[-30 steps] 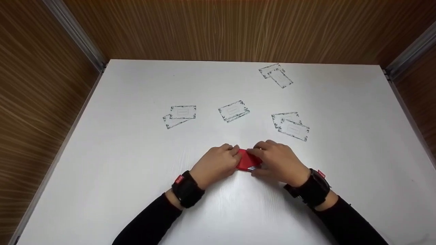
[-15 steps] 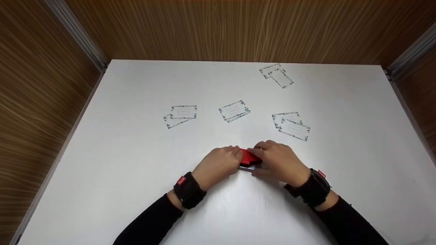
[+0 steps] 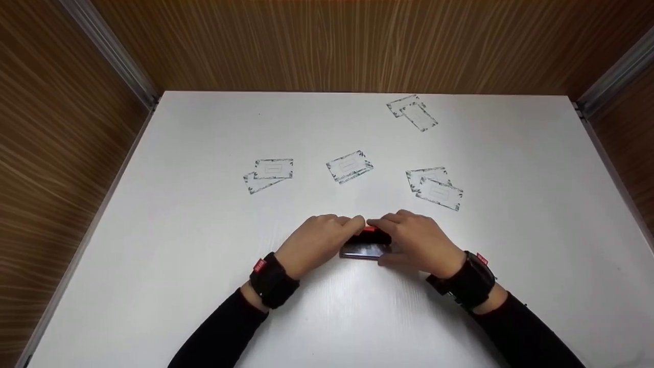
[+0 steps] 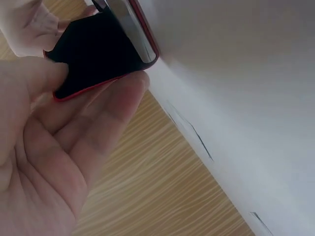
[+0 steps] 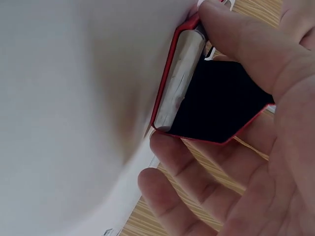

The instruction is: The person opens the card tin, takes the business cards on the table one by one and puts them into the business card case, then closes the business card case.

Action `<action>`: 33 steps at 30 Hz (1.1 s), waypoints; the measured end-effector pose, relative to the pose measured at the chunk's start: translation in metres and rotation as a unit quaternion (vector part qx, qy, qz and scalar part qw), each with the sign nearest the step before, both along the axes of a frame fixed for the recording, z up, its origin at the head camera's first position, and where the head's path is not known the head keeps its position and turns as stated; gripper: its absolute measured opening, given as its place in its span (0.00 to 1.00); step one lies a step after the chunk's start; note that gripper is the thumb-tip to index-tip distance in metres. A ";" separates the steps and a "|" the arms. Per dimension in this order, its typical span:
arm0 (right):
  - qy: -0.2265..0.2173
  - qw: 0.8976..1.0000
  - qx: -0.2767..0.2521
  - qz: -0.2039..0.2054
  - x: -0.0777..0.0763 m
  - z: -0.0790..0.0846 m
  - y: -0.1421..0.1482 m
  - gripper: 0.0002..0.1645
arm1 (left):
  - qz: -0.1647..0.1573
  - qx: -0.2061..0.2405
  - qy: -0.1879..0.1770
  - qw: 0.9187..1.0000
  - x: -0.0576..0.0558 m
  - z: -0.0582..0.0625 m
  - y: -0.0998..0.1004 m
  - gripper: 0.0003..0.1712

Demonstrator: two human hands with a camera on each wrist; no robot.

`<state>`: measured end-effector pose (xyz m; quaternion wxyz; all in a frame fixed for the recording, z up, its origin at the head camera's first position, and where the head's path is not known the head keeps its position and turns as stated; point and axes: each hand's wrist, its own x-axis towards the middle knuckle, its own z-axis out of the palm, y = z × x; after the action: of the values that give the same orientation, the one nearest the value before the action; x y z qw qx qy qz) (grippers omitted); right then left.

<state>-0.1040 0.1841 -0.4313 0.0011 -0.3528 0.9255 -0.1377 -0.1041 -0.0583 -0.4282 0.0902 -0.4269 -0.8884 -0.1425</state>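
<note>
A small red-edged rectangular case (image 3: 364,250) sits between the two hands, its black-lined red flap (image 4: 96,49) now raised where it lay closed a second ago, exposing the case's shiny silvery front. The left hand (image 3: 318,239) pinches the flap, thumb on the lining, fingers behind; the right hand (image 3: 420,240) grips the case's other end, thumb at the near side. Beyond both hands, white cards with dark leafy borders (image 3: 349,164) lie in overlapping pairs.

Both hands (image 3: 318,241) (image 3: 420,241) on red-and-black case (image 3: 373,239)
</note>
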 end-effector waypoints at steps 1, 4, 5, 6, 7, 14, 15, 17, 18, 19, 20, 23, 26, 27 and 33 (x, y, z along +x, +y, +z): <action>-0.001 1.000 -0.002 -0.002 0.000 0.000 0.000 0.44 | 0.000 0.007 -0.004 1.000 0.000 0.000 -0.001 0.12; -0.002 1.000 -0.001 -0.008 0.000 -0.001 0.000 0.50 | 0.007 0.013 0.006 1.000 -0.002 0.000 -0.003 0.10; -0.001 1.000 0.001 -0.009 0.000 -0.001 0.001 0.52 | 0.011 0.015 0.011 1.000 -0.003 0.000 -0.003 0.10; 0.000 1.000 0.001 -0.011 0.000 -0.001 0.001 0.54 | 0.016 0.016 0.018 1.000 -0.004 0.000 -0.004 0.09; -0.002 1.000 0.001 -0.012 0.000 -0.001 0.001 0.56 | 0.021 0.019 0.025 0.999 -0.004 0.000 -0.004 0.08; -0.026 0.999 -0.039 -0.011 0.001 -0.003 0.001 0.67 | 0.061 0.019 0.066 0.996 -0.006 -0.001 -0.005 0.08; -0.029 0.999 -0.045 -0.011 0.000 -0.003 0.001 0.69 | 0.068 0.015 0.064 0.996 -0.006 -0.001 -0.005 0.11; -0.036 0.998 -0.049 -0.017 0.000 -0.002 0.000 0.72 | 0.083 0.002 0.053 0.995 -0.006 -0.001 -0.005 0.17; -0.040 0.998 -0.049 -0.023 0.000 -0.002 -0.001 0.73 | 0.090 -0.005 0.044 0.995 -0.006 -0.001 -0.006 0.19; -0.047 0.997 -0.052 -0.029 0.000 -0.002 -0.001 0.73 | 0.094 -0.013 0.033 0.995 -0.005 -0.001 -0.006 0.22; -0.054 0.996 -0.055 -0.036 0.000 -0.002 -0.001 0.72 | 0.098 -0.020 0.023 0.995 -0.005 -0.001 -0.006 0.24; -0.066 0.995 -0.057 -0.050 0.000 -0.002 -0.002 0.66 | 0.102 -0.038 -0.008 0.994 -0.004 -0.001 -0.006 0.30; -0.059 0.996 -0.050 -0.046 0.000 -0.003 -0.001 0.62 | 0.102 -0.058 -0.034 0.993 -0.003 -0.001 -0.007 0.37; -0.055 0.996 -0.046 -0.043 -0.001 -0.003 -0.001 0.62 | 0.103 -0.067 -0.043 0.992 -0.003 -0.001 -0.007 0.40; -0.047 0.998 -0.020 -0.023 -0.003 -0.004 0.001 0.62 | 0.108 -0.109 -0.073 0.985 -0.003 -0.004 -0.007 0.50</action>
<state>-0.1073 0.1854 -0.4354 0.0340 -0.3245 0.9294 -0.1723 -0.1071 -0.0653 -0.4323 -0.0071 -0.3239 -0.9438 -0.0652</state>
